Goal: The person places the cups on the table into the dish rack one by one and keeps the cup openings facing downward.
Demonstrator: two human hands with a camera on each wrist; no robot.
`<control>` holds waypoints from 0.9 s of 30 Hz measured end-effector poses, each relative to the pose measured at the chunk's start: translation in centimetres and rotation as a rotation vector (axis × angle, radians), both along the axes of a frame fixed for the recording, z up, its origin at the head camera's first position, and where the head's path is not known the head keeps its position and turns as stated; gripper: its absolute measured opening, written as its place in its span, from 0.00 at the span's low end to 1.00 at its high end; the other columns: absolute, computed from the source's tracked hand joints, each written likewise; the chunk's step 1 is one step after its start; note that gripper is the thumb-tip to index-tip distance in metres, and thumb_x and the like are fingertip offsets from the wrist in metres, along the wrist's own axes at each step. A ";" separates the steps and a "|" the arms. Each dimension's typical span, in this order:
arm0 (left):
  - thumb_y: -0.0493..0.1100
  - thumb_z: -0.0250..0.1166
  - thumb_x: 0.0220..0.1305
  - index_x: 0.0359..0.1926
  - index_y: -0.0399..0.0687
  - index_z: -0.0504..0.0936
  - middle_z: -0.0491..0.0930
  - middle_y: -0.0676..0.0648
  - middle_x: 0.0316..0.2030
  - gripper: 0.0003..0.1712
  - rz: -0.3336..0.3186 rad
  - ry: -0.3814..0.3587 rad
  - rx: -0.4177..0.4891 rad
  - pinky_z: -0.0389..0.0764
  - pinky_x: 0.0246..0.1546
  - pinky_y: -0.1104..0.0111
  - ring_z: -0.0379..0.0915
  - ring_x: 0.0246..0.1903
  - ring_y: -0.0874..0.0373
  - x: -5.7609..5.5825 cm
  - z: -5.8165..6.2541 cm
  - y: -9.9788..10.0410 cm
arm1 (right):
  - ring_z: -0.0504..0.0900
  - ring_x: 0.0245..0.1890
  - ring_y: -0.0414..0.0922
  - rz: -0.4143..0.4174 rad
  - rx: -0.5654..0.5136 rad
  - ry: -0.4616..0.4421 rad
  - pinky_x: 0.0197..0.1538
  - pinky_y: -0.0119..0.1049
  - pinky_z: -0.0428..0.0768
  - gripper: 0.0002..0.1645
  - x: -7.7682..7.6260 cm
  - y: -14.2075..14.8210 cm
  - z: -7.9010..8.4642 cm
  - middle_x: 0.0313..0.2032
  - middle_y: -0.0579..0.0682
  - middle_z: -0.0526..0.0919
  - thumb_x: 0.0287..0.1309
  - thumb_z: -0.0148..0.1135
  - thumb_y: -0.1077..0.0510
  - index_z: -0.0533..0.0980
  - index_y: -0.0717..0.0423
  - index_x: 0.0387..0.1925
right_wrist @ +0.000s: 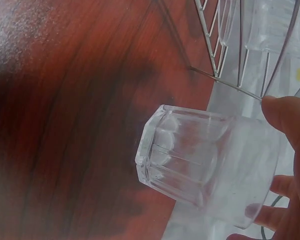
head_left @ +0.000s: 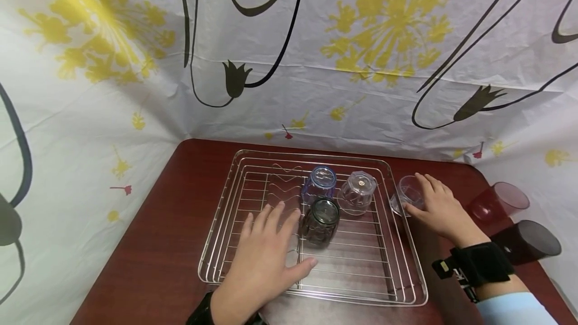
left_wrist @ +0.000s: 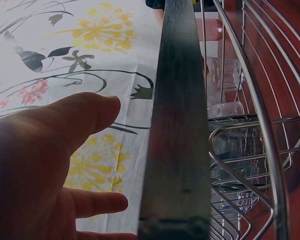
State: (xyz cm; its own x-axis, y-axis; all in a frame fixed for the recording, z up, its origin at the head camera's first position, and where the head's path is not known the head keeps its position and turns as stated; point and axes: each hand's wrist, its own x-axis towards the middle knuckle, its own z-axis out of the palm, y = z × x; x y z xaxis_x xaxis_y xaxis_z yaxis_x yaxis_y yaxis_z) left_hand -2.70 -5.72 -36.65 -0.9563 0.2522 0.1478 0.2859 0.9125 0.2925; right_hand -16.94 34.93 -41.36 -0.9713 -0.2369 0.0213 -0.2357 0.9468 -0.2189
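My left hand (head_left: pixel 264 260), fingers spread, hovers over the front left of a wire rack (head_left: pixel 408 270), with nothing in its grasp. Upside down in the rack stand a blue-tinted glass (head_left: pixel 319 184), a clear glass (head_left: pixel 357 193) and a dark green glass (head_left: pixel 321 222), the green one closest to that hand. Beyond the rack's right side, my right hand (head_left: pixel 440 209) holds another clear glass (right_wrist: pixel 189 160) near its rim, thumb on one side and fingers on the other. This faceted glass has its mouth up.
To the right of my right hand are a red glass (head_left: pixel 498 202) and a dark grey glass (head_left: pixel 528 242). The rack sits on a reddish-brown table (head_left: pixel 149 245). A flower-patterned cloth (head_left: pixel 289 109) hangs behind the table and along both sides.
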 end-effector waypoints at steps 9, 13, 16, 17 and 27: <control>0.78 0.61 0.53 0.72 0.58 0.67 0.66 0.42 0.71 0.51 0.004 -0.017 -0.005 0.59 0.67 0.36 0.59 0.71 0.38 0.1 0.0 -0.1 | 0.54 0.64 0.80 -0.005 0.001 -0.020 0.54 0.79 0.63 0.56 -0.5 0.0 -0.6 0.70 0.78 0.52 0.62 0.63 0.39 0.48 0.64 0.76; 0.78 0.61 0.53 0.72 0.59 0.67 0.65 0.42 0.71 0.51 0.006 -0.020 -0.010 0.58 0.68 0.36 0.59 0.71 0.39 0.1 -0.1 -0.1 | 0.53 0.64 0.80 -0.014 0.001 -0.035 0.54 0.79 0.62 0.56 -0.7 0.2 -0.8 0.70 0.78 0.50 0.63 0.62 0.38 0.47 0.64 0.76; 0.78 0.61 0.54 0.73 0.59 0.66 0.65 0.42 0.72 0.51 0.007 -0.023 -0.010 0.58 0.68 0.35 0.60 0.71 0.39 0.1 -0.1 -0.1 | 0.53 0.64 0.80 -0.015 0.004 -0.041 0.54 0.79 0.62 0.57 -0.9 0.2 -0.9 0.70 0.78 0.49 0.63 0.62 0.38 0.46 0.63 0.77; 0.78 0.61 0.54 0.73 0.59 0.66 0.65 0.42 0.72 0.51 0.006 -0.023 -0.010 0.58 0.67 0.35 0.60 0.70 0.39 0.1 -0.1 -0.2 | 0.53 0.64 0.80 -0.013 0.005 -0.040 0.53 0.79 0.62 0.57 -1.0 0.2 -1.0 0.70 0.78 0.50 0.63 0.63 0.38 0.46 0.64 0.77; 0.78 0.61 0.54 0.72 0.59 0.66 0.65 0.41 0.71 0.51 0.002 -0.032 -0.018 0.58 0.68 0.35 0.60 0.70 0.39 -0.1 -0.2 -0.3 | 0.58 0.60 0.81 -0.012 -0.014 -0.012 0.51 0.78 0.65 0.52 -1.9 -0.1 -1.6 0.68 0.78 0.53 0.64 0.62 0.43 0.48 0.64 0.76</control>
